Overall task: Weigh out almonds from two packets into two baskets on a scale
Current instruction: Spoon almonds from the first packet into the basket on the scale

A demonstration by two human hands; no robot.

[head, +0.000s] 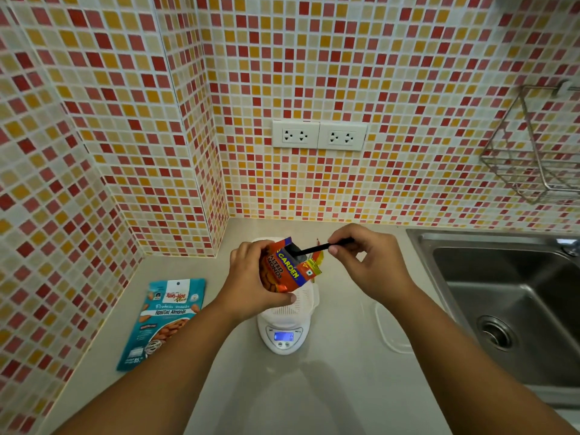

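Home kitchen for sure: mosaic tile wall (314, 73), steel sink (502, 296) in the desk (282, 397), wall sockets (318, 135), wire rack (533, 152).

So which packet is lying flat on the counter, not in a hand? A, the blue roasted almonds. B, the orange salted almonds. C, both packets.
A: the blue packet lies on the counter, while the left hand grips the orange packet.

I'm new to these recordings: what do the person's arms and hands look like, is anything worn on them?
Both forearms are bare up to the frame edge: no sleeves show. The left hand and right hand have no gloves, and no rings, watch or bracelets are visible. Fingernails look short and unpainted.
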